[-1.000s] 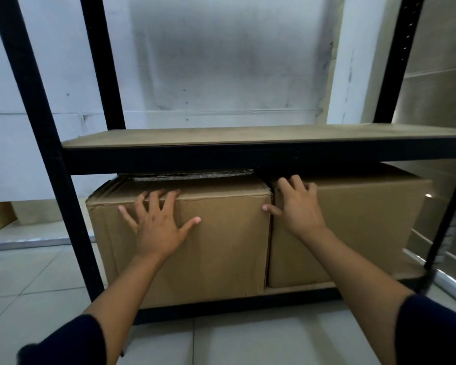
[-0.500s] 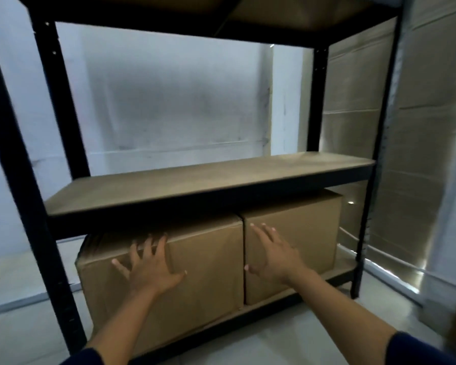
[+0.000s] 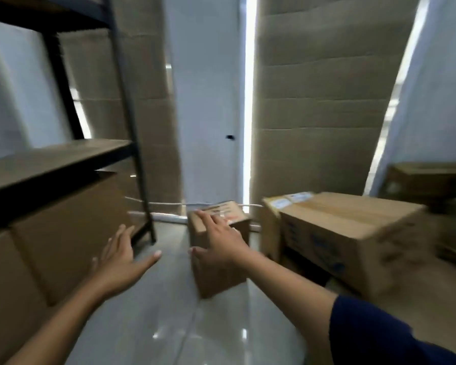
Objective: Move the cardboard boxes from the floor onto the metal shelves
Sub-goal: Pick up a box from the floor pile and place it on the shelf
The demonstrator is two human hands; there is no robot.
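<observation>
The shelf (image 3: 55,159) stands at the left, its black post (image 3: 132,133) coming down to the floor (image 3: 169,325) near the middle of the view. Under its board two boxes (image 3: 63,238) fill the bottom level side by side, their faces flush with the frame edge. Pale, glossy floor runs in an open lane from the foreground up to the wall between the post and a small box (image 3: 219,248), which stands on the floor just right of that lane. A large box (image 3: 348,238) lies on the floor further right, apart from the small one by a narrow dark gap. More cardboard is blurred at the far right edge.

The left hand (image 3: 119,262) hangs over the open floor just off the shelved boxes — fingers straight and spread, thumb out, holding nothing. The right hand (image 3: 219,238) is in front of the small box's top near corner, fingers straight and fanned, thumb low by the box's left face; whether this grip touches the cardboard cannot be told through the blur.
</observation>
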